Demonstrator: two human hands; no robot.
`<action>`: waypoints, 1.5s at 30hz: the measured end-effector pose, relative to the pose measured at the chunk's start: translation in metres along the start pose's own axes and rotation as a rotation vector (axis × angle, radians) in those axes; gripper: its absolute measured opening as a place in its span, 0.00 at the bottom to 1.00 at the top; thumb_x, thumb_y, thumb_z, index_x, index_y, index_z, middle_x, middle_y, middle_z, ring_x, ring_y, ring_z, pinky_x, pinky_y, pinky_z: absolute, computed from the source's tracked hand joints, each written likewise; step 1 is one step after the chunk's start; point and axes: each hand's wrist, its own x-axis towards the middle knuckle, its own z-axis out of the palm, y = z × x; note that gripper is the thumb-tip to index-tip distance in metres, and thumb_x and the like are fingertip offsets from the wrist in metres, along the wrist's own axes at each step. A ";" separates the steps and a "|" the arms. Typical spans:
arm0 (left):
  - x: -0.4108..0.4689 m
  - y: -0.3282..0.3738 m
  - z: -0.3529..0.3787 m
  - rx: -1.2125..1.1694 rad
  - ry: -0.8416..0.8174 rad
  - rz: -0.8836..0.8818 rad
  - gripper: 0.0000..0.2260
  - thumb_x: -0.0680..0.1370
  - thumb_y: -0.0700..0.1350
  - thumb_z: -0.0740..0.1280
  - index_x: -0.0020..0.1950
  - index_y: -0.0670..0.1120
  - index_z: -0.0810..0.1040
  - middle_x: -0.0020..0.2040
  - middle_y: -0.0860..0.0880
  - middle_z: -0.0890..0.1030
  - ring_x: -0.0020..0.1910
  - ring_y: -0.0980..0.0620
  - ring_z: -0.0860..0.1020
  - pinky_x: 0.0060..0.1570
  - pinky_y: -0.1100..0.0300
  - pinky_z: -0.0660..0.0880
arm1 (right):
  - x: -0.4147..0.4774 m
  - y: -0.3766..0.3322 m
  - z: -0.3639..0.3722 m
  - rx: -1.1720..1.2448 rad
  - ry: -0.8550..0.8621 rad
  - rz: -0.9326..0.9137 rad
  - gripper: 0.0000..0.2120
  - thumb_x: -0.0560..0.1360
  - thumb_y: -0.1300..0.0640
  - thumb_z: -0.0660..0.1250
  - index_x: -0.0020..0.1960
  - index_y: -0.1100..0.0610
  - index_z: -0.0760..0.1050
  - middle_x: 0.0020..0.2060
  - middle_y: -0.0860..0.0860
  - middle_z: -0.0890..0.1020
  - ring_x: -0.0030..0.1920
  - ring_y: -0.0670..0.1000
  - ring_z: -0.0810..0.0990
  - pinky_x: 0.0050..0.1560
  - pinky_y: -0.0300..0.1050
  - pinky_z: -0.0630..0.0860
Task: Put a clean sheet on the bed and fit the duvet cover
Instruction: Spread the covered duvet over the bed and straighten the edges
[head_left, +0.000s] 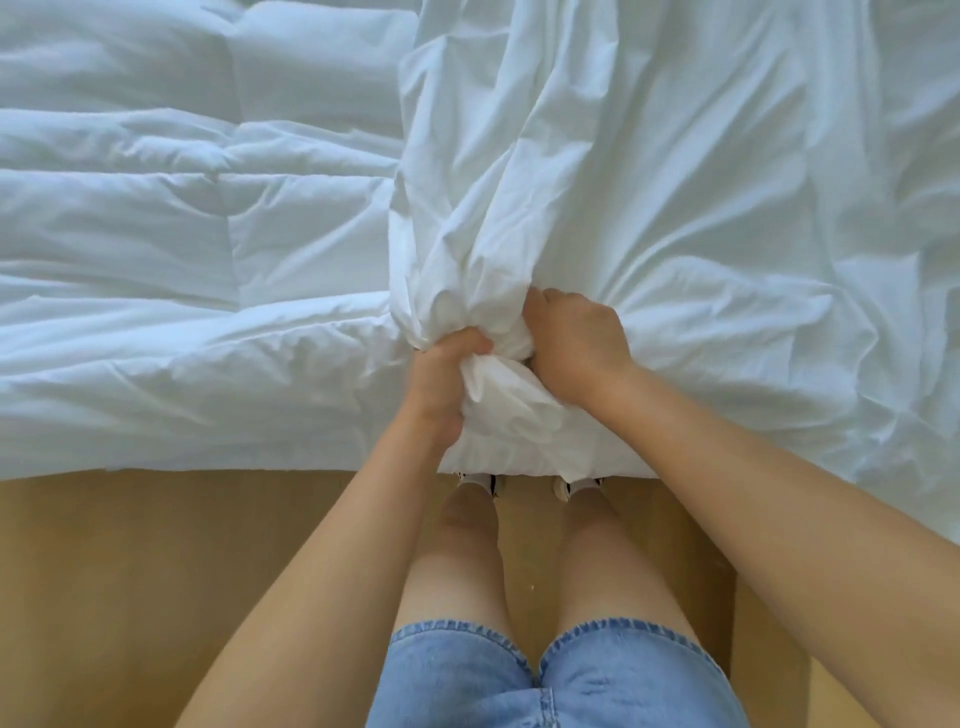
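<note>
A white quilted duvet (171, 291) lies spread over the left part of the bed. The thin white duvet cover (649, 197) is draped over the right part and drawn into a bunch at the bed's near edge. My left hand (441, 379) is closed around the lower part of that bunch. My right hand (576, 343) presses into the bunch from the right, fingers curled into the cloth. Whether duvet filling is inside the bunch is hidden by the folds.
A tan wooden floor (156, 571) runs along the near edge of the bed. My legs in denim shorts (467, 680) stand close to the bed, with my shoes (491, 483) partly tucked under the overhanging cloth.
</note>
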 end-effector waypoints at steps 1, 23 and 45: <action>0.000 0.005 -0.006 -0.001 0.021 0.014 0.07 0.57 0.40 0.68 0.32 0.50 0.81 0.32 0.52 0.80 0.34 0.51 0.80 0.38 0.57 0.76 | -0.004 0.003 -0.004 0.045 0.017 -0.006 0.11 0.74 0.53 0.63 0.52 0.57 0.69 0.40 0.52 0.75 0.41 0.58 0.76 0.35 0.45 0.65; 0.004 0.090 -0.247 0.418 0.579 0.234 0.28 0.61 0.49 0.70 0.61 0.49 0.74 0.52 0.56 0.78 0.48 0.56 0.75 0.45 0.60 0.73 | 0.010 -0.097 0.019 0.081 -0.024 -0.187 0.44 0.59 0.51 0.75 0.70 0.62 0.64 0.57 0.60 0.72 0.55 0.63 0.71 0.52 0.56 0.68; 0.017 0.264 -0.559 0.434 0.480 0.310 0.07 0.68 0.44 0.75 0.42 0.46 0.80 0.25 0.57 0.79 0.23 0.62 0.75 0.24 0.68 0.69 | 0.116 -0.264 0.000 -0.068 0.146 0.159 0.05 0.67 0.68 0.56 0.36 0.59 0.65 0.28 0.59 0.74 0.27 0.57 0.66 0.30 0.43 0.59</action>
